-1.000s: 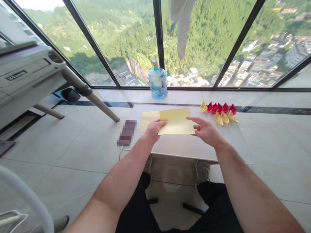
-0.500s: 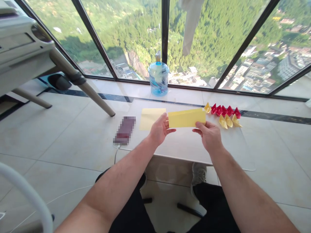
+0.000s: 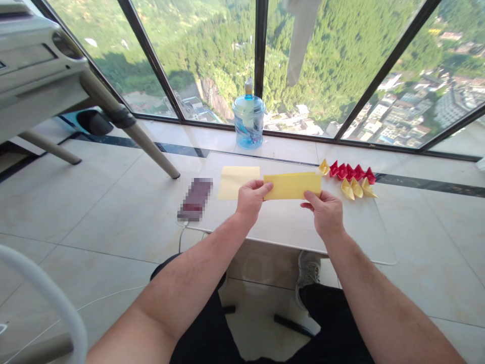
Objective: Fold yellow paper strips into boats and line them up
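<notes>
A yellow sheet of paper (image 3: 291, 185), doubled over into a long strip, is held level above the low white table (image 3: 280, 222). My left hand (image 3: 251, 199) pinches its left end, thumb on top. At the lower right corner my right hand (image 3: 326, 211) grips it between thumb and fingers. Behind my left hand lies paler yellow paper (image 3: 237, 181), flat on the table; whether it is one sheet or a stack I cannot tell. Small folded red paper boats (image 3: 349, 172) and yellow paper boats (image 3: 356, 188) stand in rows at the table's far right.
A blurred-out phone (image 3: 196, 198) with a white cable lies at the table's left edge. Beyond the table a blue water jug (image 3: 248, 121) stands by the window. Grey machine legs (image 3: 151, 146) slant in from the left, and a white curved tube (image 3: 56, 298) is at lower left.
The flat yellow sheet has been doubled over into a strip and moved right, off the paler paper. My left hand has closed on its left end; my right hand has taken its right end.
</notes>
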`<state>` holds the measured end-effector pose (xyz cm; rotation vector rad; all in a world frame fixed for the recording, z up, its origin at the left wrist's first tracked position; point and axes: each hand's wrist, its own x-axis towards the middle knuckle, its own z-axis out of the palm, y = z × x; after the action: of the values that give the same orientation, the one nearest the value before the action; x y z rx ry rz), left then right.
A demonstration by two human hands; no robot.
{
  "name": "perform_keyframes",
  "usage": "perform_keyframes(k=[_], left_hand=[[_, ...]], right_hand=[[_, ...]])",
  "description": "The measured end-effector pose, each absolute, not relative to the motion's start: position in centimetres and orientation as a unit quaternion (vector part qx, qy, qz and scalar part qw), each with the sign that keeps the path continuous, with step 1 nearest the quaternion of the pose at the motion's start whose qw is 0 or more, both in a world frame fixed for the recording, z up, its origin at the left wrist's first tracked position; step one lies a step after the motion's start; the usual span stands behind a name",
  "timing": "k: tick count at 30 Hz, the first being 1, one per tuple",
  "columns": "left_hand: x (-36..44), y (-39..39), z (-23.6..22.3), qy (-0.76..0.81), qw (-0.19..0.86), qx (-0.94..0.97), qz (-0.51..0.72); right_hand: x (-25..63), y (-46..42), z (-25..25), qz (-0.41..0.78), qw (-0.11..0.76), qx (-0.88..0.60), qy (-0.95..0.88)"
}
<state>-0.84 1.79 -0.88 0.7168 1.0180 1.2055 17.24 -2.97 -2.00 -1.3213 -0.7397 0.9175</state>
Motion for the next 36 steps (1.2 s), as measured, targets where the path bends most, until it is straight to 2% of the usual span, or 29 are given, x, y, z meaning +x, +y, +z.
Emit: perform_keyframes(k=[29, 36], left_hand=[[-0.7, 1.8, -1.0, 0.47, 0.616, 0.342, 0.532], [-1.6, 3.1, -0.8, 0.513, 0.544, 0.405, 0.526]], right_hand=[[17.0, -2.9, -2.1, 0.402, 0.635, -0.568, -0.335], [17.8, -2.5, -1.6, 0.374, 0.62, -0.574, -0.384]])
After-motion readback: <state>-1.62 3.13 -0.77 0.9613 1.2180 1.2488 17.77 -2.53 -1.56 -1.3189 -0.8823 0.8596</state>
